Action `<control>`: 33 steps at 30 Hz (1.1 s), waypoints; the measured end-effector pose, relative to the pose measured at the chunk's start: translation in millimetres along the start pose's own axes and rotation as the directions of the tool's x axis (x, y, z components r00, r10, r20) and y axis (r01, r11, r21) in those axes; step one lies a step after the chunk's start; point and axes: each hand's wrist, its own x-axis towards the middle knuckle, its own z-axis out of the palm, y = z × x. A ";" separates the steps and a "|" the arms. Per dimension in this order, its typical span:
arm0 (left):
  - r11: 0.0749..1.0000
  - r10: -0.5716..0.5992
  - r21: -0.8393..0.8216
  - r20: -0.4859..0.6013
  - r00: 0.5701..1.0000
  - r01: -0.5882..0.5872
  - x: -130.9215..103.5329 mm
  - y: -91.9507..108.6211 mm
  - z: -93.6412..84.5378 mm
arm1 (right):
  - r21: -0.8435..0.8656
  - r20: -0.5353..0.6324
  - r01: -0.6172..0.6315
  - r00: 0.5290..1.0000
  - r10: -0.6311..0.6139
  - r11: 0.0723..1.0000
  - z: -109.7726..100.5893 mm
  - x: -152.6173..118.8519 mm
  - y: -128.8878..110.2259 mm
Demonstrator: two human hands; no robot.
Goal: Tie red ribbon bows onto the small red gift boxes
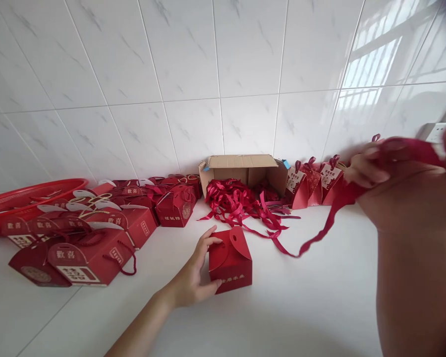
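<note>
A small red gift box (231, 263) with rounded top flaps and gold lettering stands on the white surface in front of me. My left hand (198, 272) grips its left side, fingers behind and thumb at the front. Raised at the right, my right hand (405, 173) is blurred and close to the camera, with a dark red ribbon (330, 218) running through it. That ribbon trails down to the surface and back toward a tangled heap of ribbons (234, 198), which spills out of an open cardboard box (241, 161).
Several red gift boxes (92, 258), some with cord handles, are grouped at the left beside a red plastic basin (59, 186). At the right of the carton, several triangular red boxes (297, 186) with ribbon loops stand against the tiled wall (193, 59). A wall socket (434, 131) is far right.
</note>
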 end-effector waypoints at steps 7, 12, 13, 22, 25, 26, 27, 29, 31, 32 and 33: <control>0.989 -0.055 -0.145 -0.104 0.993 0.040 6.1 21.8 -1.7 | -0.297 0.502 -0.298 0.760 0.413 0.907 48.7 -2.6 22.1; 0.996 -0.080 0.038 -0.125 0.989 0.085 31.6 43.8 -3.2 | -0.381 0.680 -0.265 0.569 0.462 0.886 66.4 -7.6 36.6; 0.996 -0.070 0.039 -0.104 0.992 0.074 37.2 44.9 -2.8 | -0.379 0.695 -0.266 0.550 0.463 0.886 68.1 -7.9 39.4; 0.997 -0.072 -0.002 -0.202 0.977 0.073 47.9 33.9 10.9 | -0.365 0.747 -0.325 0.457 0.483 0.872 76.6 -8.7 53.7; 0.997 -0.083 -0.013 -0.240 0.967 0.082 45.1 33.3 13.7 | -0.371 0.744 -0.334 0.452 0.493 0.866 79.5 -9.3 51.8; 0.996 -0.083 -0.009 -0.252 0.964 0.083 44.8 33.4 14.1 | -0.370 0.740 -0.338 0.456 0.494 0.865 80.4 -9.6 51.0; 0.997 -0.081 -0.004 -0.264 0.961 0.083 44.7 33.7 14.5 | -0.368 0.737 -0.340 0.460 0.495 0.865 81.3 -9.8 50.4; 0.996 -0.078 0.010 -0.283 0.956 0.084 44.9 34.5 15.3 | -0.375 0.729 -0.336 0.469 0.499 0.864 82.7 -10.2 50.1; 0.995 -0.079 0.034 -0.286 0.955 0.092 45.5 35.7 16.5 | -0.407 0.719 -0.315 0.468 0.514 0.857 83.5 -10.6 51.0; 0.994 -0.077 0.050 -0.281 0.957 0.095 45.8 36.3 17.5 | -0.428 0.715 -0.301 0.465 0.523 0.852 83.7 -10.8 51.8; 0.993 -0.073 0.066 -0.276 0.958 0.095 46.2 36.8 18.6 | -0.446 0.712 -0.285 0.462 0.529 0.848 83.7 -10.9 52.8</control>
